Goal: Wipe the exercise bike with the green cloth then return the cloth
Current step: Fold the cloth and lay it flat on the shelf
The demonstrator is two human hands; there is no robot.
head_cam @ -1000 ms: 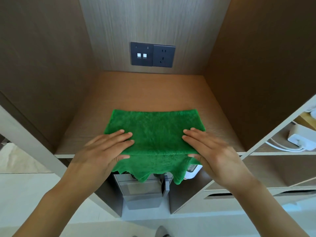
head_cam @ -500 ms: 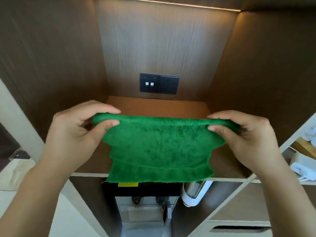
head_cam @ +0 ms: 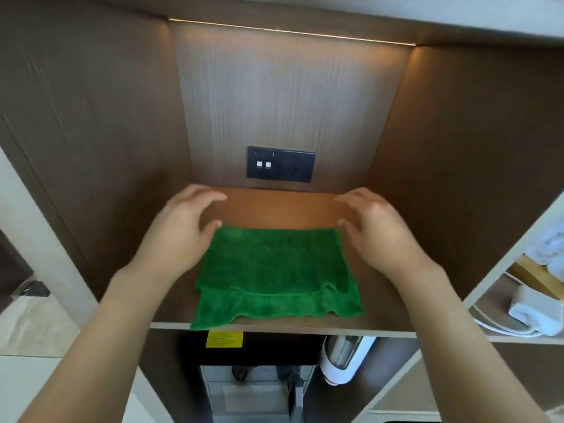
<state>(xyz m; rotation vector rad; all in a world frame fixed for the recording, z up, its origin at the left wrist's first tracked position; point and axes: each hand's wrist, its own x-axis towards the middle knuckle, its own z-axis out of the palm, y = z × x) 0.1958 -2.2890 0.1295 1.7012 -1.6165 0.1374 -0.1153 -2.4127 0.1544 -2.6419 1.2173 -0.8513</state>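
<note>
The fingers (head_cam: 201, 195) of the left hand (head_cam: 180, 230) are loosely spread and lightly curved, holding nothing; those of the right hand (head_cam: 378, 230) match them, relaxed and apart, with no fabric between them. Both hands are blurred, so I cannot tell whether the thumb tips touch the cloth's far corners or hover just off them.

The green cloth (head_cam: 276, 276) lies folded on the wooden shelf (head_cam: 274, 206) of the niche, its doubled upper layer set back a little so that a strip of the lower layer shows along the near side. Its near left corner droops just over the shelf's front edge. The long axis runs left to right, parallel to that edge, and the cloth sits squarely between the two hands — the left at its far left corner, the right at its far right corner, each about equally near. From the fingers the body of the cloth lies toward the person and slightly below.

On the back wall above the shelf is a dark socket panel (head_cam: 280, 164).

With the cloth laid down and nothing gripped, the return step looks essentially finished; what remains, at most, is a light tidy of the overhanging corner — and drawing both hands straight back without dragging the fabric.
</note>
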